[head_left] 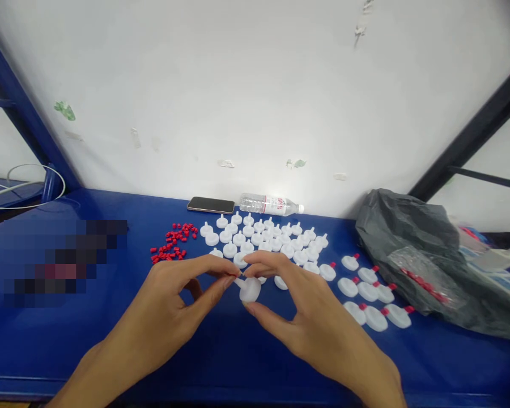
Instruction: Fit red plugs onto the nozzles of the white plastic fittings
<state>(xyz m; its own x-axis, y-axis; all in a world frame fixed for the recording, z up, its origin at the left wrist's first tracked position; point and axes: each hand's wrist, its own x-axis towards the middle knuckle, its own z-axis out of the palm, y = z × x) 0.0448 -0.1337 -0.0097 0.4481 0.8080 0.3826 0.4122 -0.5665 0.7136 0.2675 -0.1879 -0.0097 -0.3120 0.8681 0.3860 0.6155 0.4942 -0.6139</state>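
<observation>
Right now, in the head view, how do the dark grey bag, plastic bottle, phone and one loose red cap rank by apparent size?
Largest to smallest:
1. Dark grey bag
2. Plastic bottle
3. Phone
4. Loose red cap

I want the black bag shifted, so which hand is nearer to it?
Right. The right hand is left of the black bag, with red-tipped white pieces between; the left hand is farther left, beyond the right hand.
</observation>
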